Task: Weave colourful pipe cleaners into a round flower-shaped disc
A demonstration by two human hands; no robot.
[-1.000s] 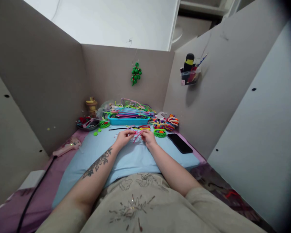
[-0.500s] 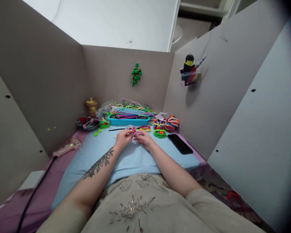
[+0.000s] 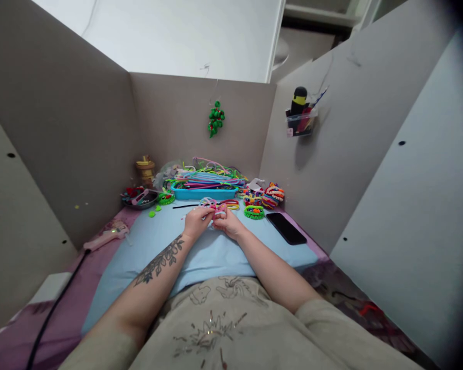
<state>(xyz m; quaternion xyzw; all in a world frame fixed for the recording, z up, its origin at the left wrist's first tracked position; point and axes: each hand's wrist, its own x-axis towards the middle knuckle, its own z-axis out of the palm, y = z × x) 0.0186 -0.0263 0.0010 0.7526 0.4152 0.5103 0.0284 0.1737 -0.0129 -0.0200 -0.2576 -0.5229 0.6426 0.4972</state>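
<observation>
Both hands meet over the light blue cloth. My left hand is closed, fingers pinched on a pink pipe cleaner. My right hand grips the same pink piece from the other side, its fingers curled. Fingers cover much of the pink piece, so its full shape is hidden. Just behind the hands lie more pipe cleaners in red and yellow, plus pale looped ones. A thin black strip rests on the cloth to the left of them.
Behind stands a blue tray heaped with coloured pipe cleaners. Fuzzy colourful pieces and a green one sit right, near a black phone. At left are a glue gun with its cord and a dark bowl.
The fingers of both hands have shifted and drawn closer together around the pink pipe cleaner. A pink end that hung below the fingers no longer shows.
</observation>
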